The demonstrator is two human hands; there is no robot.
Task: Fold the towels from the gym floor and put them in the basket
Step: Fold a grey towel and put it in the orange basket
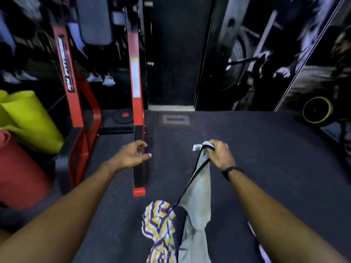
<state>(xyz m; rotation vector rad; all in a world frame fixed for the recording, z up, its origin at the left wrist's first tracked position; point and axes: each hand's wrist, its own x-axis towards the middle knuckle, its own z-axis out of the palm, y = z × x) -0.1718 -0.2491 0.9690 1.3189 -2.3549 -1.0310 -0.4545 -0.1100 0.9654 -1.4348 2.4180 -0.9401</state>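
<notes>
The grey towel (197,202) runs off-frame, pinched by the right hand (220,154); left hand (133,155) spread, empty, over the red frame (135,73).

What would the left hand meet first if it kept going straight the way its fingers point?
Probably the red metal machine rail with its black strip. The left hand has fingers aimed right, over that rail; the grey towel lies further on. Depth is unclear.

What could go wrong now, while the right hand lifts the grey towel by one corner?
The right hand pinches only the corner of the grey towel, so it may slip out. Its lower part hangs against the striped towel and could drag it along. The left hand, empty, reaches near the red machine frame and might bump it.
</notes>
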